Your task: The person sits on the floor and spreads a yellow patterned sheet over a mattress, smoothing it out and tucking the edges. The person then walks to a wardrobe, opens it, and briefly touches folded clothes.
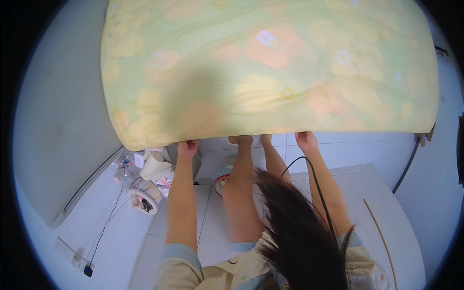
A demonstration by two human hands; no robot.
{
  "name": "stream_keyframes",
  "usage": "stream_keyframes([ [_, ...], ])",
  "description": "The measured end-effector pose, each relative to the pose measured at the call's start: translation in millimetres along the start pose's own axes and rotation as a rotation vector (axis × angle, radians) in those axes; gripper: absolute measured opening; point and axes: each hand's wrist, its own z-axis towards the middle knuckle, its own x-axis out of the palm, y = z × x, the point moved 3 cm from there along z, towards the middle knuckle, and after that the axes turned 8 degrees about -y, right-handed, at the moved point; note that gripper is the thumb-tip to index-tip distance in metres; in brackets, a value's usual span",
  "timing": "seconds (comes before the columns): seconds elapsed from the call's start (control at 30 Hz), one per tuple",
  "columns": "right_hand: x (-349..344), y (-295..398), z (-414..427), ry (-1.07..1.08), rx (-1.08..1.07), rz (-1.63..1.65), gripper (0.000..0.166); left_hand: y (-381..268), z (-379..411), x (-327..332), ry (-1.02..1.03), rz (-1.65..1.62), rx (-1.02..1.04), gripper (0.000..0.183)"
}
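A yellow-green floral quilt (268, 72) spreads across the upper part of the view, with soft wrinkles and a shadow left of its middle. Its near edge runs roughly level in front of me. My left hand (187, 148) grips that edge left of my legs, fingertips partly hidden by the cloth. Farther right, my right hand (306, 141) pinches the same edge, its fingers curled at the hem. Whatever lies beneath the quilt is hidden.
At left stand a grey padded panel (61, 119), a tissue roll (154, 166) and a white container (145, 197) of small items. A black charger (88, 271) hangs at a wall socket. A red-rimmed bin (219, 181) is by my leg; a thin stick (380, 235) lies right. Dark hair (304, 232) covers the lower middle.
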Motion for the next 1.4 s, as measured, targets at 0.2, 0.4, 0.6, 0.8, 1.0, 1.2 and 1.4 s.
stream_keyframes([
  [0.2, 12, 0, -13, 0.199, 0.014, -0.151, 0.013, -1, -6, -6, 0.202, -0.048, -0.086, 0.015],
  [0.4, 10, -3, 10, 0.193, -0.083, 0.005, 0.02, 24, -30, 47, -0.139, -0.006, 0.094, 0.013],
  [0.6, -25, -16, -7, -0.218, -0.243, -0.472, 0.014, 1, 24, -64, -0.548, 0.452, 0.142, 0.012],
  [0.8, -18, 0, -15, -0.53, 0.037, -0.673, 0.031, 36, -37, 14, -0.913, 0.518, -0.008, 0.015],
  [1.0, 2, 121, -50, -1.054, -0.912, -0.326, 0.031, 67, -100, 70, -0.691, 0.859, 0.398, 0.033],
  [1.2, 62, 141, -131, -0.46, -1.324, -1.895, 0.063, 117, -116, 55, -0.209, 1.294, 0.602, 0.038],
  [1.4, -201, 51, -103, -0.508, -0.042, -1.247, 0.066, 138, -187, 101, 0.089, 1.748, 0.901, 0.039],
])
